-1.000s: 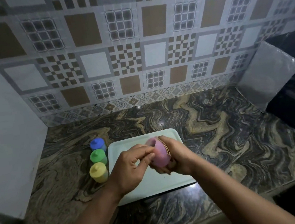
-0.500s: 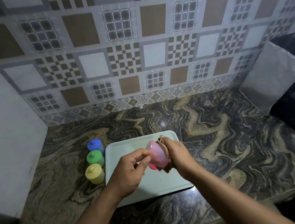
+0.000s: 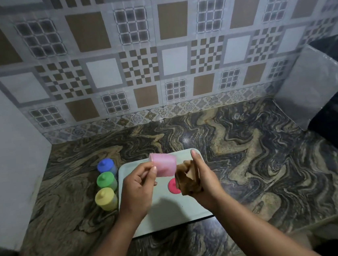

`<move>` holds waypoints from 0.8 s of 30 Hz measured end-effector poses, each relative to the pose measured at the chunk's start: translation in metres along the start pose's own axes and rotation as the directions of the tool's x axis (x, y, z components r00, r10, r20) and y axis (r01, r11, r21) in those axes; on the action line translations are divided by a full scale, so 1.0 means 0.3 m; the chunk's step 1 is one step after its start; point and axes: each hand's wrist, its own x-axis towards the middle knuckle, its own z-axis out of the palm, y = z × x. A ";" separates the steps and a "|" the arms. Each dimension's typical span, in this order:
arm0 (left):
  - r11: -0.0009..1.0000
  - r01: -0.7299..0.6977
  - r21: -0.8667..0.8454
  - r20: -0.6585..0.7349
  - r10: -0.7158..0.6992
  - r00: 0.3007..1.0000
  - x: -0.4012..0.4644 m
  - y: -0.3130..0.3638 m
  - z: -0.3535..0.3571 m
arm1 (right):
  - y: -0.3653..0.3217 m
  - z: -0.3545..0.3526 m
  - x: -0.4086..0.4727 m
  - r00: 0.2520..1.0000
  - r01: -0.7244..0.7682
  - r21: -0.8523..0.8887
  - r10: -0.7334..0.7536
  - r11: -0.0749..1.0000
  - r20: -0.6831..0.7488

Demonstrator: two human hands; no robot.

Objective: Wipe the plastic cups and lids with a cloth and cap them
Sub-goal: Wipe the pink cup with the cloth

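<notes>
two bare forearms reach in from the near edge over the marbled desk (image 3: 241, 161), meeting above a pale tray (image 3: 173, 211), which serves as the landmark here. the left hand (image 3: 137, 188) hangs over the tray's left half, fingers curled, pinching a pink cup (image 3: 163, 164) between thumb and fingertips; the cup is tipped on its side in the air over the tray's far part, clear of the tray surface. the right hand (image 3: 205, 178) is over the tray's right half, fingers closed round a crumpled brown cloth (image 3: 187, 178), with one finger pointing up toward the tray's far right corner. cloth and cup sit just beside each other (whether they touch i cannot tell, the edge is blurred). under the cloth, lying flat on the tray near its middle, is a pink lid (image 3: 173, 186), partly hidden by the cloth.

just left of the tray, standing on the desk in a row along its left edge, are three capped cups: a yellow cup (image 3: 105, 199) nearest, a green cup (image 3: 106, 181) in the middle, and a blue cup (image 3: 106, 166) farthest, by the tray's far left corner. all three stand upright with their lids on.

beyond the tray the desk runs back to a tiled wall (image 3: 157, 66) patterned in brown, grey and white squares. far right of the tray a shiny grey sheet (image 3: 311, 88) leans against something dark. left of the tray a plain pale wall (image 3: 1, 147) bounds the desk.
</notes>
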 end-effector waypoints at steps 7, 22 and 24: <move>0.991 0.115 0.071 -0.040 -0.112 0.993 -0.001 -0.030 0.015 | 0.067 0.038 0.017 0.924 0.121 -0.184 -0.178 0.975 -0.337; 0.953 -0.073 0.295 -0.021 0.082 0.996 0.005 -0.034 0.000 | 0.076 0.168 -0.052 0.954 0.225 -0.235 -0.262 0.946 -0.145; 0.973 -0.048 0.224 0.018 0.045 0.999 -0.001 -0.038 0.003 | 0.091 0.174 -0.067 0.945 0.254 -0.202 -0.287 0.946 -0.158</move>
